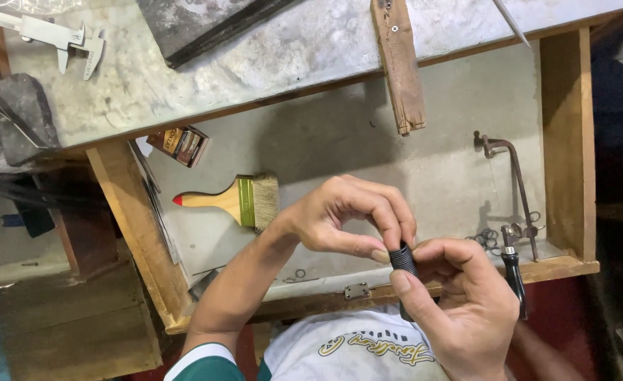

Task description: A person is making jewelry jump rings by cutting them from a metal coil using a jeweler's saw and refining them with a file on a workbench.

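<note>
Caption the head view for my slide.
Both hands, left and right, hold a black ribbed cylinder over a drawer.

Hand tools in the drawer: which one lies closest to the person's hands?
The jeweller's saw, its black handle beside the right hand. The paintbrush lies farther off, past the left hand.

Black ribbed cylinder (402, 258); pale-wood, red-tipped brush (230, 200) with green-gold band; grey-lined wooden drawer (569, 141).

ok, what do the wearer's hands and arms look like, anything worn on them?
Both hands are bare: no gloves, rings or watch visible on the left hand or the right hand. The left forearm is bare up to a short sleeve, dark green with a white band at the cuff. The right forearm is mostly out of view; no sleeve shows there. Nails are short and plain.
</note>
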